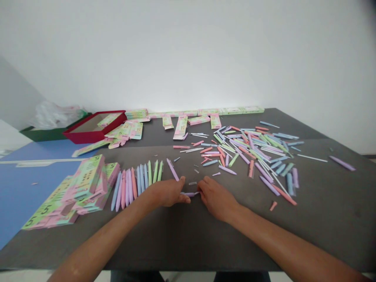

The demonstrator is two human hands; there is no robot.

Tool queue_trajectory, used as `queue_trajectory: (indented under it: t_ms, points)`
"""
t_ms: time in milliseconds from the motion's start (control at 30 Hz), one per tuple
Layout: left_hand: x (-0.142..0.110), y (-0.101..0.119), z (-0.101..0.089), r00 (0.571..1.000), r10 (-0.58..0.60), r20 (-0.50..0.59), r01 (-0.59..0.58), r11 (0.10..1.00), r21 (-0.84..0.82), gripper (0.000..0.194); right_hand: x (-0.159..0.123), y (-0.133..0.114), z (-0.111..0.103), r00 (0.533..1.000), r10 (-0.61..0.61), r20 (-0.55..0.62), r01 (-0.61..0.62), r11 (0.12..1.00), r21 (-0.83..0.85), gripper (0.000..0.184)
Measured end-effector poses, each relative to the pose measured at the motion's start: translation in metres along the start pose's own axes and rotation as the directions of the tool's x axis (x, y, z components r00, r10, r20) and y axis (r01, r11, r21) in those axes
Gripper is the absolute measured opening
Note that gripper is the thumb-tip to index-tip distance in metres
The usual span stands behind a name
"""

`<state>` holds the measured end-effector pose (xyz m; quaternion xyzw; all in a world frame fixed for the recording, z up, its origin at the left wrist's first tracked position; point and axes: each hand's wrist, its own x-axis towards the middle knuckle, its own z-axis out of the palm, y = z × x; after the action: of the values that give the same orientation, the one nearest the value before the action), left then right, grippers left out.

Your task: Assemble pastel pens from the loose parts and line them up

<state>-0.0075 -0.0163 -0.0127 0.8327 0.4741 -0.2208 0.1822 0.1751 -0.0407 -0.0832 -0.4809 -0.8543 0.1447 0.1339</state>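
Note:
My left hand is closed around a light purple pen piece just above the dark tabletop. Its pale narrow end reaches the fingertips of my right hand, which are pinched together; what exactly they grip there is partly hidden. A purple pen barrel lies just beyond my left fingers. Left of it is a row of assembled pens in blue, purple, pink, red and green, partly covered by my left forearm. A small clear piece rests between the hands.
Loose pen parts and white refills spread in a heap at the right. Stacked pen boxes stand at the left. Behind them are a red box lid and a green tray with a plastic bag. More cartons line the back.

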Motion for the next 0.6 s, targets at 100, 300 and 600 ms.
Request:
queue_trajectory:
  t_ms: [100,300,600]
  points:
    - [0.000,0.001,-0.001,0.998,-0.040,0.051,0.038,0.999,0.031,0.073,0.001,-0.001,0.000,1.000,0.003,0.003,-0.003,1.000,-0.002,0.014]
    - [-0.003,0.002,-0.004,0.998,-0.020,0.061,0.018,0.999,0.034,0.071,0.003,-0.004,-0.001,0.998,0.067,-0.023,-0.063,0.986,0.153,0.013]
    - [-0.009,0.006,-0.012,0.989,0.038,0.142,-0.048,0.996,0.068,0.065,0.004,-0.006,-0.010,0.986,0.043,-0.161,0.024,0.918,0.395,0.013]
